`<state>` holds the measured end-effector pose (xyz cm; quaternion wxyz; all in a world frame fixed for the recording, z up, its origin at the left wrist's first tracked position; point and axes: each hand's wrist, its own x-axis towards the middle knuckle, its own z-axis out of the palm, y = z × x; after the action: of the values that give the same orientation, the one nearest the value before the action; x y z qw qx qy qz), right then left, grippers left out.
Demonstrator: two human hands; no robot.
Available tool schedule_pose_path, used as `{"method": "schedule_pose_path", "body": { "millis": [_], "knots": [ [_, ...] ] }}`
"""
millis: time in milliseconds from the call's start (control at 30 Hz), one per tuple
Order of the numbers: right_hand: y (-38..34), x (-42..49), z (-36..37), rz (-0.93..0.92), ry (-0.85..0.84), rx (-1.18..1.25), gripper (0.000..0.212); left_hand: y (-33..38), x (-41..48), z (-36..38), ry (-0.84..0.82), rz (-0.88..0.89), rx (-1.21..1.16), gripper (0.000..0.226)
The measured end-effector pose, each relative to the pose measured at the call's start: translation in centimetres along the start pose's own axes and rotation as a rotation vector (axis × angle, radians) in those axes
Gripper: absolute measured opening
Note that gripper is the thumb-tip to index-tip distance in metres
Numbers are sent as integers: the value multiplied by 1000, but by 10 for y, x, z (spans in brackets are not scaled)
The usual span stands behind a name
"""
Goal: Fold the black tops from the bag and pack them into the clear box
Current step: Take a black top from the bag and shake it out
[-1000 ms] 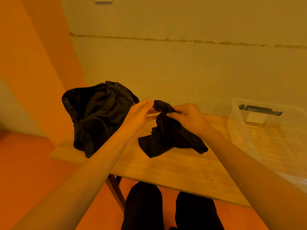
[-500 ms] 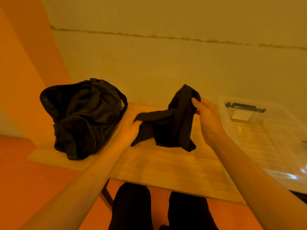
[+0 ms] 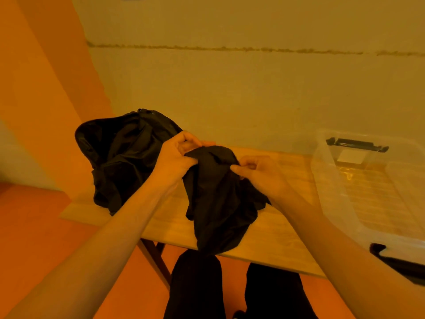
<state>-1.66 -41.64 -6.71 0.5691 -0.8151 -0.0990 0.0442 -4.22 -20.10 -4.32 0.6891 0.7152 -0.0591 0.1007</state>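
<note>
- The black top (image 3: 218,203) is held up over the middle of the wooden table (image 3: 276,236), bunched at its upper end between the two hands.
- The cloth is plain, dark and matt, with no print or trim to make out. It hangs in soft, crumpled folds from the gathered top edge.
- Its lower end droops to the near edge of the table and laps slightly over it. A loose corner sticks out to the right, under the right wrist.
- The top is not yet folded (neither sleeves nor neckline can be made out in the crumple).
- The left hand (image 3: 177,162) grips the left side of the bunched edge. Its fingers are curled round the cloth, with the thumb pressed onto it.
- The right hand (image 3: 259,173) pinches the right side of the same edge between thumb and forefinger. The other fingers are curled in behind.
- The black bag (image 3: 122,162) stands slumped at the left end of the table, just beside the left hand, with its mouth gaping and dark cloth inside.
- The clear box (image 3: 331,187) sits open at the right end of the table, well apart from the top. The wood grain shows through its floor.
- A black latch (image 3: 357,145) lies on the box's far rim and another (image 3: 395,261) on its near rim. A white label (image 3: 349,156) shows on the far wall.
- Dark trousers (image 3: 197,284) show below the table edge.
</note>
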Motion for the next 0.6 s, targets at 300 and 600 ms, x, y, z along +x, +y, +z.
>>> {"method": "schedule_pose_path", "body": {
  "millis": [300, 600],
  "knots": [
    [-21, -27, -35, -240, 157, 90, 23, -8, 5, -53, -85, 233, 851, 28],
    [-4, -37, -46, -118, -18, 283, 30, 9, -16, -41, -403, -194, -41, 52]
  ]
}}
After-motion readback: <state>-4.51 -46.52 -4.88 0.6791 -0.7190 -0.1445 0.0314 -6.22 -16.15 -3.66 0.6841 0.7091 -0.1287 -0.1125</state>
